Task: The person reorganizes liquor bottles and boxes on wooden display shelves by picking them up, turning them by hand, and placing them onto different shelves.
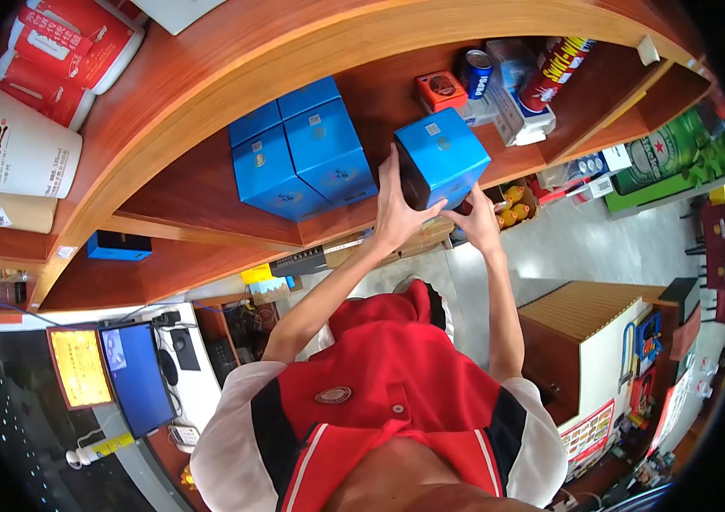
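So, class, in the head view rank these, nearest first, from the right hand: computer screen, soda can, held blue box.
1. Held blue box: touching the right hand.
2. Soda can: on the shelf, beyond the box.
3. Computer screen: far off, to the left.

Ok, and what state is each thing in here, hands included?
Left hand: gripping the held blue box's left side
Right hand: gripping its near right side
Held blue box: closed, in both hands
Shelved blue boxes: closed, side by side
Pepsi can: upright; whether opened, cannot tell
Monitor: on, screen mostly blue
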{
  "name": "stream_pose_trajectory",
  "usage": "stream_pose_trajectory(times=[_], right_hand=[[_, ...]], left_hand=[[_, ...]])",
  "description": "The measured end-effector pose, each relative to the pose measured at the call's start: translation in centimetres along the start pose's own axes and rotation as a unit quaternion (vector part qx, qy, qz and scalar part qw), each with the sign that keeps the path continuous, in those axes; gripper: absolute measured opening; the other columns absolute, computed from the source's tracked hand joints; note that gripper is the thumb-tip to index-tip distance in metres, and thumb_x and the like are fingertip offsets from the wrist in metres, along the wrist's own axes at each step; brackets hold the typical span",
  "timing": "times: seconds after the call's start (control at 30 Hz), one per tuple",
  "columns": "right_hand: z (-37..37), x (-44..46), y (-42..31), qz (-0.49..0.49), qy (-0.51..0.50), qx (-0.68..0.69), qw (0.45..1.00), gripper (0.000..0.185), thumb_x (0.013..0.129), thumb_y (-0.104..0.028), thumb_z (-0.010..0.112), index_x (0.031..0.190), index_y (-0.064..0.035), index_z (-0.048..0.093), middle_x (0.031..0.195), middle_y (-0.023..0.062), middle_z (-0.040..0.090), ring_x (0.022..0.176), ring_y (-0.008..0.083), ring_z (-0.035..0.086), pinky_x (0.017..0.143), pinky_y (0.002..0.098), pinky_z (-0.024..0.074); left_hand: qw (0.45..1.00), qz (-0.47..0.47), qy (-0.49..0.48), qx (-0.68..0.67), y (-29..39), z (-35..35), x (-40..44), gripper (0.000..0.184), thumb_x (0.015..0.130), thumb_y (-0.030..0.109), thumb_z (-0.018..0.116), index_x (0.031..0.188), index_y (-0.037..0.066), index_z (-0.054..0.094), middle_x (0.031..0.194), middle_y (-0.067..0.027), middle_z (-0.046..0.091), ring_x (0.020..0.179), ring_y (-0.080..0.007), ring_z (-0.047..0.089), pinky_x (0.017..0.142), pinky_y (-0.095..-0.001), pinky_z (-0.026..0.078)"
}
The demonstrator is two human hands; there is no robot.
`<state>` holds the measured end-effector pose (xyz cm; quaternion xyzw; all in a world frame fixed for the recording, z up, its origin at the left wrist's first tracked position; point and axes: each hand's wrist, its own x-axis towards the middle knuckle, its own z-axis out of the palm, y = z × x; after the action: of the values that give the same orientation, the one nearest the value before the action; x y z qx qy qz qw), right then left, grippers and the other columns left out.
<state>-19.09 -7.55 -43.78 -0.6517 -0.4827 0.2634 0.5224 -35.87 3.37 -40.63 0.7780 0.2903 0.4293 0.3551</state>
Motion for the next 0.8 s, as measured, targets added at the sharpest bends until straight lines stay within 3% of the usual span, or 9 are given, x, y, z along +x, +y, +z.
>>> stream_pose_trajectory(times=[0.07,0.2,0.27,0.33,0.37,0.43,0.6,0.73,0.8], right_hand=[[0.6,1.2,1.6,0.031,0.009,-0.073,0.997,0.073,0.071,-0.007,0.092,0.133,-0.0004,0.055,0.120,0.0214,0.070,0.106,0.0356,0.071,0.090,0.0435,0.0556],[2.9,3.2,1.9,-0.034,0.039,-0.102,0.993,0.069,0.072,-0.011,0.091,0.130,0.0002,0.057,0.117,0.0208,0.070,0.101,0.0404,0.070,0.084,0.0461,0.0563],[3.7,5.0,0.7,-0.010,0.033,-0.070,0.997,0.066,0.072,-0.013,0.092,0.127,0.0006,0.058,0.114,0.0210,0.070,0.100,0.0433,0.069,0.083,0.0471,0.0560],[5.1,7.6,0.7,-0.057,0.036,-0.113,0.991,0.061,0.073,-0.015,0.091,0.122,0.0013,0.059,0.112,0.0228,0.069,0.099,0.0462,0.067,0.082,0.0476,0.0555],[5.6,9.0,0.3,-0.062,0.021,-0.117,0.991,0.058,0.074,-0.018,0.091,0.119,0.0016,0.059,0.111,0.0247,0.069,0.100,0.0475,0.066,0.082,0.0483,0.0550],[7.4,11.5,0.2,-0.089,0.031,-0.115,0.989,0.059,0.073,-0.021,0.092,0.117,0.0006,0.058,0.109,0.0252,0.069,0.099,0.0480,0.066,0.080,0.0501,0.0548],[10.6,16.2,2.1,-0.170,0.088,-0.162,0.968,0.060,0.072,-0.020,0.092,0.117,-0.0023,0.057,0.107,0.0234,0.069,0.095,0.0462,0.067,0.077,0.0503,0.0555],[11.1,17.0,1.4,-0.241,0.112,-0.128,0.956,0.060,0.071,-0.016,0.093,0.119,-0.0030,0.059,0.108,0.0208,0.071,0.097,0.0428,0.069,0.080,0.0472,0.0558],[11.3,16.8,2.2,-0.166,0.103,-0.164,0.967,0.063,0.071,-0.017,0.094,0.122,-0.0029,0.061,0.112,0.0210,0.071,0.100,0.0433,0.069,0.081,0.0477,0.0548]], left_hand=[[0.999,0.002,-0.001,0.033,0.7,-0.4,-0.1,0.124,0.072,0.020,0.093,0.163,-0.001,0.011,0.155,-0.0314,0.031,0.141,-0.0486,0.040,0.117,-0.0513,0.038],[0.989,0.012,0.051,0.136,2.5,-1.2,-3.4,0.114,0.075,0.013,0.090,0.161,-0.005,0.017,0.161,-0.0293,0.029,0.144,-0.0456,0.038,0.117,-0.0477,0.037],[0.993,0.061,0.033,0.095,4.3,-3.1,-6.5,0.079,0.082,0.003,0.082,0.151,-0.006,0.043,0.149,-0.0265,0.050,0.134,-0.0415,0.053,0.110,-0.0443,0.046],[0.998,0.039,0.005,0.053,3.8,-4.5,-10.1,0.043,0.085,-0.003,0.077,0.127,-0.004,0.066,0.122,-0.0196,0.070,0.108,-0.0327,0.070,0.093,-0.0380,0.055],[0.997,0.035,0.010,0.063,3.2,-5.3,-11.5,0.043,0.085,-0.003,0.077,0.127,-0.004,0.066,0.122,-0.0196,0.070,0.108,-0.0327,0.070,0.093,-0.0380,0.055],[0.998,-0.036,0.024,0.055,2.1,-7.0,-13.4,0.024,0.088,-0.005,0.073,0.112,-0.002,0.072,0.099,-0.0144,0.075,0.086,-0.0262,0.074,0.077,-0.0336,0.058],[0.963,-0.187,0.124,0.150,0.3,-13.2,-17.6,0.014,0.095,0.000,0.066,0.109,-0.002,0.070,0.089,-0.0143,0.072,0.080,-0.0209,0.072,0.072,-0.0316,0.056],[0.921,-0.232,0.262,0.170,-3.4,-19.8,-21.4,0.007,0.100,0.005,0.065,0.100,-0.001,0.068,0.083,-0.0057,0.068,0.074,-0.0139,0.067,0.072,-0.0300,0.056],[0.897,-0.263,0.318,0.161,-4.2,-23.7,-21.2,0.010,0.102,0.008,0.064,0.097,-0.001,0.067,0.084,-0.0043,0.067,0.075,-0.0126,0.065,0.071,-0.0295,0.055]])
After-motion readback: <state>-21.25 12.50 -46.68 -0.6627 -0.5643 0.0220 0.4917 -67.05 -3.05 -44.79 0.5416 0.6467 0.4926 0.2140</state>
